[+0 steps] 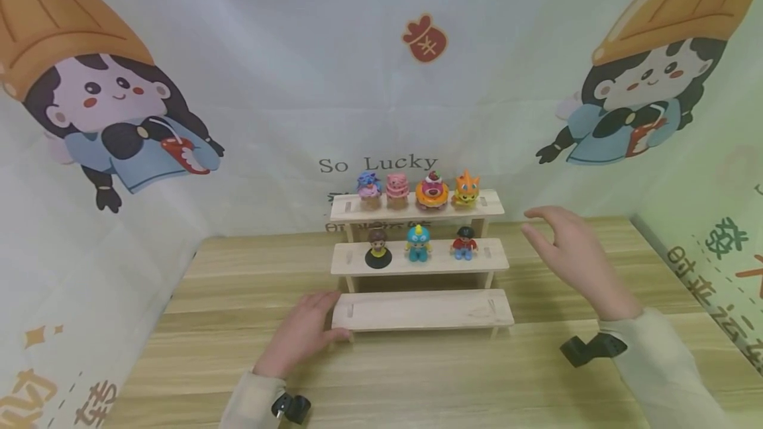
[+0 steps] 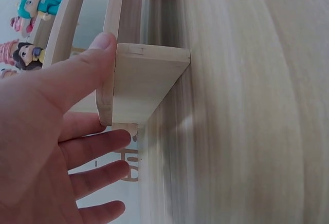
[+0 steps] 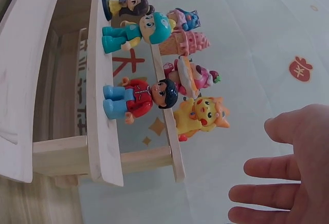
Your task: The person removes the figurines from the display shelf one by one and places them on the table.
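Note:
A three-step wooden display stand [image 1: 422,310] stands on the table. My left hand [image 1: 303,333] holds the left end of its lowest step; in the left wrist view the thumb lies at one corner of the board [image 2: 105,93] and the index finger at the other, with the other fingers spread. To the right of the stand my right hand [image 1: 575,253] hovers in the air, touching nothing, its fingers [image 3: 272,167] apart. On the middle step are a brown-haired figure [image 1: 377,243], a teal-suited figure [image 1: 418,243] and a red-jacketed figure [image 1: 463,243].
Along the top step stand a blue figure [image 1: 369,189], a pink figure [image 1: 397,189], a strawberry-topped bear in an orange ring [image 1: 432,192] and an orange-hooded yellow figure [image 1: 466,190]. A printed cloth [image 1: 286,85] hangs behind the wood-grain table [image 1: 238,296].

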`<state>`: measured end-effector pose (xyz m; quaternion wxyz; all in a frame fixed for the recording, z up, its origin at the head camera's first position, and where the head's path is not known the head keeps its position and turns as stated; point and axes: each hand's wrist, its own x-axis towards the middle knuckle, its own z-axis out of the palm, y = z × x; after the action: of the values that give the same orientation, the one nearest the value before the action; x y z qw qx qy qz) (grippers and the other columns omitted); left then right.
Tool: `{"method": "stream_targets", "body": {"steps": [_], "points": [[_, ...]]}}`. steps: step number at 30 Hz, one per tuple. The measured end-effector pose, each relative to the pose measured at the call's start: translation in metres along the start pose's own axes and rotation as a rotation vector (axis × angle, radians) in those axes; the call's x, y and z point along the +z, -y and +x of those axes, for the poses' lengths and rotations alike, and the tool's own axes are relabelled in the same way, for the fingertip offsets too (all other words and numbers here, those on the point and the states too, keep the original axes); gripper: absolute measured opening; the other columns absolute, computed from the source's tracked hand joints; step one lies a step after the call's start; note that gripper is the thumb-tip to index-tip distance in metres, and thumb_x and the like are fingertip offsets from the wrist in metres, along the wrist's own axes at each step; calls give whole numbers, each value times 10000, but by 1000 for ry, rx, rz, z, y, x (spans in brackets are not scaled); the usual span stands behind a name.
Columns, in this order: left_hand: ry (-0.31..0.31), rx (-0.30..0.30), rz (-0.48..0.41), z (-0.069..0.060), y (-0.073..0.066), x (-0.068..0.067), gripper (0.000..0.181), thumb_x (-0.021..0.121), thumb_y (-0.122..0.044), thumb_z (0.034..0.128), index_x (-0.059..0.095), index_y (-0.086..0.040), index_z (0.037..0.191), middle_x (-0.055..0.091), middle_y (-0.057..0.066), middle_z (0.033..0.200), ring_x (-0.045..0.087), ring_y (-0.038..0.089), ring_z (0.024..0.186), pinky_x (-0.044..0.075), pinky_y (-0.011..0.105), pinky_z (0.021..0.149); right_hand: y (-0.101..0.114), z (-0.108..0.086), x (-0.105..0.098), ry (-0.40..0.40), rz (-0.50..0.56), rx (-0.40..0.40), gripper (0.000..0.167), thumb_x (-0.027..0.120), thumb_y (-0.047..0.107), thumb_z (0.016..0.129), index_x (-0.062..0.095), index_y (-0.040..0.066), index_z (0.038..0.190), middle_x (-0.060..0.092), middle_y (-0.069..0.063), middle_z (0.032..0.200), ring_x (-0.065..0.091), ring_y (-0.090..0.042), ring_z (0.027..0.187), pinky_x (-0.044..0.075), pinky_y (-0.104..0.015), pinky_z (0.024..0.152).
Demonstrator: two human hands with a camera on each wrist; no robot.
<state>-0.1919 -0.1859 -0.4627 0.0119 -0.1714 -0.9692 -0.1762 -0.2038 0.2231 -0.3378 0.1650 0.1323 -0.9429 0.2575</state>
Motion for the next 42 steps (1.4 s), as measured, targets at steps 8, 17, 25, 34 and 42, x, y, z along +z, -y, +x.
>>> {"method": "stream_targets", "body": {"steps": [8, 17, 25, 34, 42], "points": [[5, 4, 29, 0, -2, 0, 806, 759, -420, 752, 475, 25, 1360, 528, 234, 1349, 479, 416, 1254, 360, 536, 1094, 8, 9, 2, 21, 2, 19, 428, 513, 275, 990, 539, -52, 1265, 531, -281, 1304, 458, -456, 1228, 365, -612, 1030], [4, -18, 25, -3, -2, 3, 821, 750, -436, 755, 457, 4, 1384, 543, 205, 1346, 483, 404, 1249, 399, 526, 1067, 10, 22, 9, 43, 37, 41, 467, 515, 274, 988, 494, -71, 1303, 512, -294, 1318, 454, -451, 1233, 371, -603, 1031], [-25, -4, 25, -2, -1, 4, 802, 752, -429, 759, 476, 13, 1368, 558, 203, 1332, 495, 398, 1230, 413, 513, 1058, 5, 39, 17, 53, 36, 40, 500, 549, 274, 971, 469, -76, 1319, 510, -292, 1320, 460, -447, 1229, 371, -589, 1043], [-22, -20, 21, -4, 0, 3, 806, 756, -432, 752, 477, 3, 1371, 572, 201, 1312, 497, 404, 1221, 428, 530, 1036, 7, 52, 24, 84, 35, 29, 577, 560, 344, 963, 436, -56, 1359, 507, -277, 1335, 462, -437, 1236, 372, -585, 1046], [-25, -29, -11, -5, 0, 3, 800, 763, -419, 746, 481, -5, 1371, 571, 186, 1321, 493, 401, 1227, 417, 527, 1048, 4, 63, 31, 119, 86, 43, 614, 590, 328, 949, 384, -22, 1410, 493, -255, 1365, 457, -433, 1246, 389, -589, 1034]]}}
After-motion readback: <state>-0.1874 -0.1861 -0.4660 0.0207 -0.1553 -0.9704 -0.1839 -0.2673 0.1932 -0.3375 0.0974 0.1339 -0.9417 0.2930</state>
